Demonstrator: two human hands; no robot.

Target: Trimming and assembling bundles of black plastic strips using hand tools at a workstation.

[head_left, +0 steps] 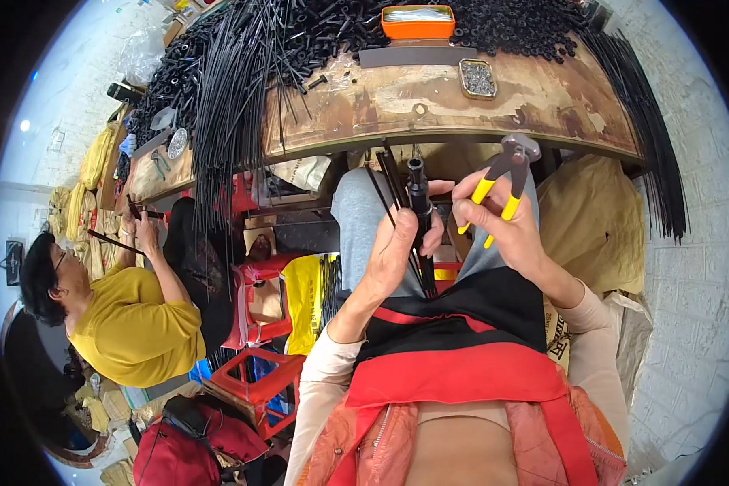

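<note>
My left hand (395,253) is closed around a black tubular fitting (418,188), held upright over my lap with its hollow end up. Several thin black rods (390,180) stand beside the fitting in the same grip. In my right hand (509,231) is a pair of end-cutting pincers (512,166) with yellow handles, its metal head pointing up and away from me. The fingers of my right hand come near the fitting; whether they touch it I cannot tell. The pincers' head is apart from the fitting.
A worn wooden table (413,101) spans ahead, bearing heaped black parts (332,32), long black rods (235,105), an orange box (418,23) and a small tray of metal bits (478,78). At left, a person in yellow (138,316) handles black parts near red stools (259,381).
</note>
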